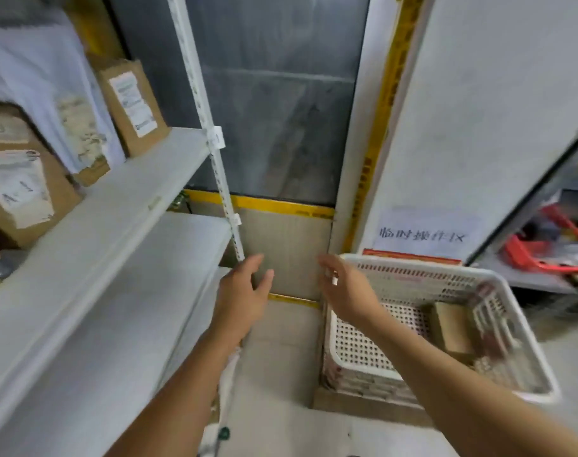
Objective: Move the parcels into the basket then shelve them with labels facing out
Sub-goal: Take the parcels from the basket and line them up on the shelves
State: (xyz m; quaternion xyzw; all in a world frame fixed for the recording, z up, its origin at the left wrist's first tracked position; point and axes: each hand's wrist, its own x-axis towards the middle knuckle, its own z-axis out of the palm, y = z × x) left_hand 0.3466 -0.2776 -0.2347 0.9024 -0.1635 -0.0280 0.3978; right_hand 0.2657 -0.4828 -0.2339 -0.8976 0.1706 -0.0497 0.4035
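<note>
- The grey metal shelving unit (pixel 93 245) fills the left side, its boards running from near to far.
- On its upper board, far left, stand several parcels: a white soft-plastic bag parcel (pixel 34 77), a large brown cardboard box (pixel 20 186) with a white label facing out, and a slimmer brown cardboard box (pixel 132 103) leaning upright, its label also facing out.
- The white perforated plastic basket (pixel 422 282) sits at the right on a low stack, near a white wall panel carrying a printed paper sign (pixel 424 234).
- Inside the basket, toward its right end, lies a small brown cardboard parcel (pixel 452 328); blur hides whatever else is beside it.
- The left hand (pixel 244 291) hovers between shelving and basket, fingers spread apart and relaxed, holding nothing.
- The right hand (pixel 343 285) hangs just over the basket's far left rim, fingers loosely apart; something small and pale shows at them, too blurred to identify.
</note>
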